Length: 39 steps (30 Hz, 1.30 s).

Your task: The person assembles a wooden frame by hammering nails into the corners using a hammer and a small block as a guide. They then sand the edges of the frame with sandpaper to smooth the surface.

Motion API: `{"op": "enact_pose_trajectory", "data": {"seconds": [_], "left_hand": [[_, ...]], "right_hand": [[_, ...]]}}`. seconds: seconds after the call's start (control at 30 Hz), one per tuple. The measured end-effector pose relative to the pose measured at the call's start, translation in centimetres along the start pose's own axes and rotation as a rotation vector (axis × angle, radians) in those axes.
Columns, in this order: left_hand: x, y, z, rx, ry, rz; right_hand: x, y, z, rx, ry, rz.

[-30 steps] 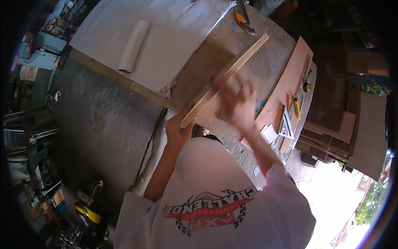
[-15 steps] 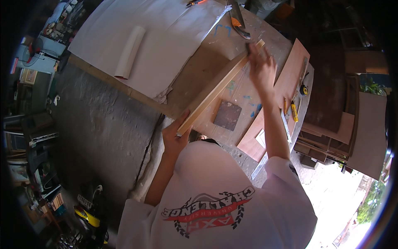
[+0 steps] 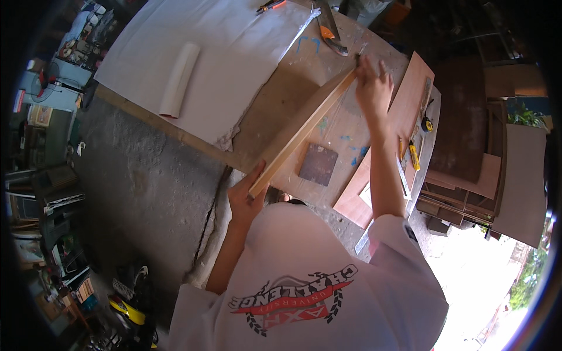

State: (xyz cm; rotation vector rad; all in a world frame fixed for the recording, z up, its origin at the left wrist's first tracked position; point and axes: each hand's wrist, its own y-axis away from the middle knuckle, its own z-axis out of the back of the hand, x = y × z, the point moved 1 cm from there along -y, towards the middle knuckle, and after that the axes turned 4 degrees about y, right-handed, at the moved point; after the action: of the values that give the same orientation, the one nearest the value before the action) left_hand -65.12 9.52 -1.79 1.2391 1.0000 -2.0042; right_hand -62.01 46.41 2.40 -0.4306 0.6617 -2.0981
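Observation:
A long wooden panel (image 3: 309, 126) stands tilted on its edge across the worktable (image 3: 287, 175), its pale narrow edge facing up. Around its near end my left hand (image 3: 244, 194) is closed, thumb along the side. At the far end is my right hand (image 3: 374, 85), its fingers partly bent and some stretched out. Something small and dark shows at those fingertips, too unclear to name. A dark square plate (image 3: 318, 164) lies flat on the table, right of the panel.
White sheeting (image 3: 234, 70) with a paper roll (image 3: 180, 81) covers the table's left. Beyond the panel lies a handsaw (image 3: 332, 40); pliers (image 3: 271, 6) rest nearby. At right are a reddish board (image 3: 410, 88), a tape measure (image 3: 427, 124) and a yellow cutter (image 3: 414, 155).
My right hand has shifted slightly right along the panel's far end, and its blur has lessened. My left hand keeps its grip. The whole view has moved a little.

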Motion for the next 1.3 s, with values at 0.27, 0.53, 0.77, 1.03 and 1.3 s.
{"op": "enact_pose_trajectory", "data": {"seconds": [0.27,0.53,0.77,1.03,1.3], "left_hand": [[0.2,-0.1,0.1,-0.009,-0.012,-0.057],[0.2,0.0,-0.1,-0.013,0.021,0.016],[0.3,0.3,-0.3,0.003,0.023,0.012],[0.8,-0.1,-0.1,-0.014,0.037,-0.013],[1.0,-0.6,-0.1,-0.043,0.046,-0.01]], "right_hand": [[1.5,1.9,1.0,0.029,0.023,0.014],[5.0,4.5,3.8,0.223,-0.098,0.14],[-1.9,-1.1,-2.3,0.016,-0.073,-0.109],[2.2,2.0,0.6,0.122,-0.087,-0.006],[4.1,3.2,1.4,0.079,-0.151,0.217]]}}
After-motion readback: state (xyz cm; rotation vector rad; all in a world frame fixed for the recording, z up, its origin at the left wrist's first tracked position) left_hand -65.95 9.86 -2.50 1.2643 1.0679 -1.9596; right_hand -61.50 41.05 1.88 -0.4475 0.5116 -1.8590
